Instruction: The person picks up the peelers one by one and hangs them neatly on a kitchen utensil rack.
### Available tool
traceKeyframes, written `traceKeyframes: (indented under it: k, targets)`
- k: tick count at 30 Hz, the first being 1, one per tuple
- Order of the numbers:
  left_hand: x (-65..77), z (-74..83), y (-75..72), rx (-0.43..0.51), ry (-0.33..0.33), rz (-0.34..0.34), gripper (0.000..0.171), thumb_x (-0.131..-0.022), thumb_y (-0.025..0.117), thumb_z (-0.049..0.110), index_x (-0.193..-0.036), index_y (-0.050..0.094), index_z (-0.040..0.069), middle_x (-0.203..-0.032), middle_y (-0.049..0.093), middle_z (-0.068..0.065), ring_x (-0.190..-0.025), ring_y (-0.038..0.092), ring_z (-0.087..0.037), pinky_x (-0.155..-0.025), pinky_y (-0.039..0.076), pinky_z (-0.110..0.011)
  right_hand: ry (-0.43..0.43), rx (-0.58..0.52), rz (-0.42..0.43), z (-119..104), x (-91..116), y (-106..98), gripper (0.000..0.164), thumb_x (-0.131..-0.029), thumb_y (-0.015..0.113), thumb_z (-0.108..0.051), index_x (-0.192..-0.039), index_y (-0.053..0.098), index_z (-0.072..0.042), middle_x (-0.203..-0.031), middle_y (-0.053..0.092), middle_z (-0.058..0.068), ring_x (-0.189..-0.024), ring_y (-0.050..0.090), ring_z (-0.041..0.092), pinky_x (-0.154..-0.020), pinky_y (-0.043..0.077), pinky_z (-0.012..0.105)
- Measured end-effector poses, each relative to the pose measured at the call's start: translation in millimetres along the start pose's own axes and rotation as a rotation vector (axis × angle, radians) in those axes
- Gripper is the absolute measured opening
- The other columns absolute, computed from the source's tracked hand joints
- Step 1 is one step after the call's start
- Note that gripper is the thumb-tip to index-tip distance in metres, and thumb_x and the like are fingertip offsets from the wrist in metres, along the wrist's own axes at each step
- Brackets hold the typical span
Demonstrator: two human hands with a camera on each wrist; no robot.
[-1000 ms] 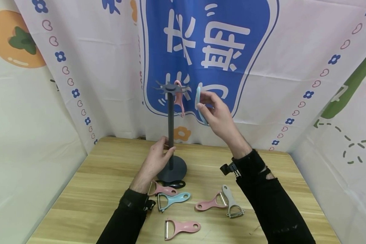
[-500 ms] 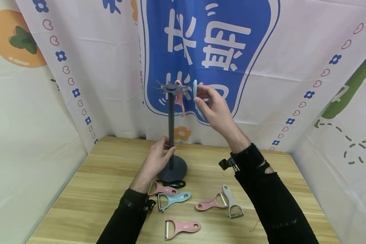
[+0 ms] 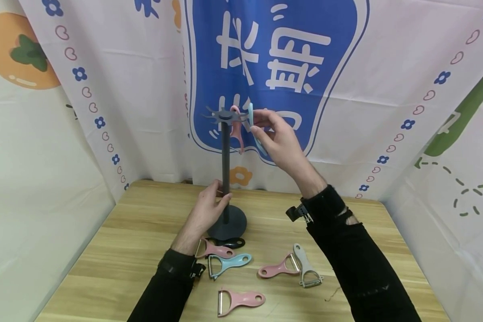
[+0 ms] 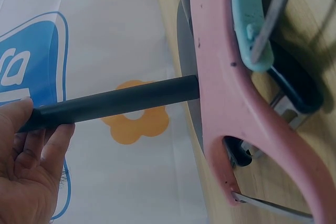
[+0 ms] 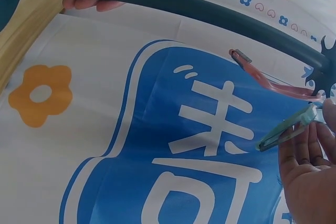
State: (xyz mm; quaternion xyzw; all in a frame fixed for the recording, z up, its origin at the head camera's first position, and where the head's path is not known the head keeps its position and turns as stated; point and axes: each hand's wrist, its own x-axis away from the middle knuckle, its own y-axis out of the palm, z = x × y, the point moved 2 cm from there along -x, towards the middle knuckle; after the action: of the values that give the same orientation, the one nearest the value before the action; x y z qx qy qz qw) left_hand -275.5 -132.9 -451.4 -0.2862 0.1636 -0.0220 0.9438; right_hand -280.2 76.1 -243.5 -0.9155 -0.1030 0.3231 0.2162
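My left hand (image 3: 209,203) grips the dark post of a stand (image 3: 225,170) low down, thumb and fingers around it; the left wrist view shows the same hold. My right hand (image 3: 279,138) pinches a light blue peeler (image 3: 251,117) upright, its handle end up, right at the tip of a hook on the stand's hooked top (image 3: 224,116). A pink peeler (image 3: 236,129) hangs from a neighbouring hook, between the post and the blue one. In the right wrist view the blue peeler (image 5: 286,127) sits between thumb and fingers, blade end pointing away from the hooks.
By the stand's round base (image 3: 235,223) lie a black peeler (image 3: 233,243), a pink peeler (image 3: 221,252) and a blue peeler (image 3: 235,260). Another pink peeler (image 3: 247,299) lies in front. A pink peeler (image 3: 271,270) and a grey peeler (image 3: 302,257) touch at right. Printed cloth (image 3: 145,89) hangs behind.
My right hand has moved left and slightly up, bringing the blue peeler from beside the stand to the hook tip. The left hand and stand have stayed put.
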Motion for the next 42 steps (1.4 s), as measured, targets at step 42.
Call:
traceKeyframes:
  k: [42]
  targets:
    - [0.1, 0.3, -0.3, -0.005, 0.006, 0.006, 0.023, -0.103, 0.065, 0.028, -0.118, 0.058, 0.012, -0.112, 0.067, -0.005, -0.104, 0.068, -0.019, -0.082, 0.064, -0.031, 0.009, -0.062, -0.076, 5, 6, 15, 0.049, -0.106, 0.056, -0.012, -0.151, 0.041, 0.0, -0.139, 0.053, 0.021, -0.125, 0.055, 0.024, -0.109, 0.05, 0.034]
